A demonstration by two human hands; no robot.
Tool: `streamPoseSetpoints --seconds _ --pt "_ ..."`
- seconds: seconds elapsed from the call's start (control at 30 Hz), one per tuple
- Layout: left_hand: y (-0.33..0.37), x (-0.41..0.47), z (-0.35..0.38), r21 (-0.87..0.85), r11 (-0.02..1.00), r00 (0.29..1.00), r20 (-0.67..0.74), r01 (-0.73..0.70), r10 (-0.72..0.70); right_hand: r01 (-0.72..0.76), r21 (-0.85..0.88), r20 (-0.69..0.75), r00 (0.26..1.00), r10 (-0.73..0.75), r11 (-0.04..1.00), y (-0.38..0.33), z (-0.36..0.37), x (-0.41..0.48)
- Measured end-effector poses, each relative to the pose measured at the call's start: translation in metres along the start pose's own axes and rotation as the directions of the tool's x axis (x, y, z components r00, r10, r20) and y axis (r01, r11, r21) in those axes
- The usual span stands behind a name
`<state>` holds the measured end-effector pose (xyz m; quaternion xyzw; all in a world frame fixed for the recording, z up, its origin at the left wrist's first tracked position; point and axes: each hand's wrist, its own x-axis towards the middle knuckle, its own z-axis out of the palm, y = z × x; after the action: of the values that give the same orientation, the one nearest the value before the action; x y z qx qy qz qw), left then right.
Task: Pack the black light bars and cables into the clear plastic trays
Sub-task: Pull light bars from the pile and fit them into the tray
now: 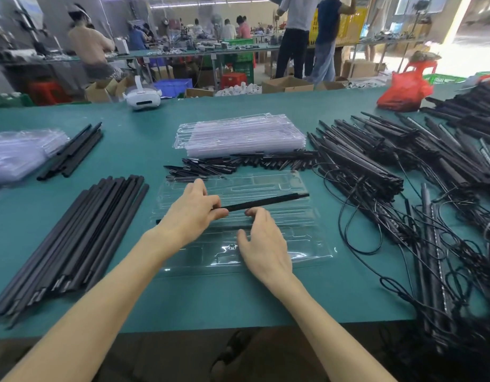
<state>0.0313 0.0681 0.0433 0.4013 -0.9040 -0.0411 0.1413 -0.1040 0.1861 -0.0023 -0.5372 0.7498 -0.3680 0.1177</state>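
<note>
A clear plastic tray (301, 244) lies on the green table right in front of me. My left hand (191, 213) pinches a black light bar (268, 202) near its left part, holding it slanted just above the tray's slots. My right hand (261, 244) hovers over the tray with relaxed fingers, its fingertips close under the bar; I cannot tell if they touch it. Light bars with black cables (376, 172) lie heaped on the right.
A stack of clear trays (243, 136) sits behind the working tray, with small black parts (238, 162) in front of it. Black bars (81, 232) lie in a row at left, more bars and trays at far left. A white headset (142, 98) and red bag (403, 92) sit at the far edge.
</note>
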Motion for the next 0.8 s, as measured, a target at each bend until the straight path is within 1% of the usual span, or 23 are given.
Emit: streamPoseSetpoints --seconds 0.07,0.13,0.27,0.47,0.57,0.63,0.7,0.8 --pt "0.001 0.000 0.005 0.005 0.999 0.999 0.021 -0.037 0.037 -0.003 0.010 0.003 1.000 0.003 1.000 0.000 0.000 0.000" --pt "0.002 -0.001 0.008 -0.033 0.998 0.999 0.024 -0.046 0.047 0.004 0.006 0.003 1.000 -0.004 1.000 0.000 0.000 0.001" --pt "0.001 -0.003 0.009 -0.090 0.991 0.995 -0.022 -0.098 0.097 0.007 0.025 -0.021 1.000 -0.006 1.000 0.001 -0.001 0.000" --pt "-0.002 -0.004 0.010 -0.106 0.989 0.992 -0.083 -0.106 0.098 0.027 0.024 -0.065 0.998 -0.025 0.999 0.000 -0.001 -0.001" --pt "-0.001 -0.003 0.012 -0.096 0.986 0.985 -0.120 -0.138 0.126 0.044 0.004 -0.100 0.994 -0.043 0.999 -0.001 0.000 -0.001" --pt "0.001 -0.003 0.014 -0.089 0.982 0.982 -0.107 -0.164 0.155 0.052 0.000 -0.108 0.993 -0.052 0.999 -0.001 -0.001 -0.001" --pt "0.002 -0.003 0.017 -0.098 0.979 0.980 -0.103 -0.181 0.171 0.057 -0.022 -0.099 0.993 -0.059 0.998 -0.001 -0.001 0.000" --pt "0.000 -0.004 0.020 -0.125 0.975 0.977 -0.137 -0.182 0.165 0.064 -0.097 -0.063 0.996 -0.070 0.993 0.000 0.001 0.000"
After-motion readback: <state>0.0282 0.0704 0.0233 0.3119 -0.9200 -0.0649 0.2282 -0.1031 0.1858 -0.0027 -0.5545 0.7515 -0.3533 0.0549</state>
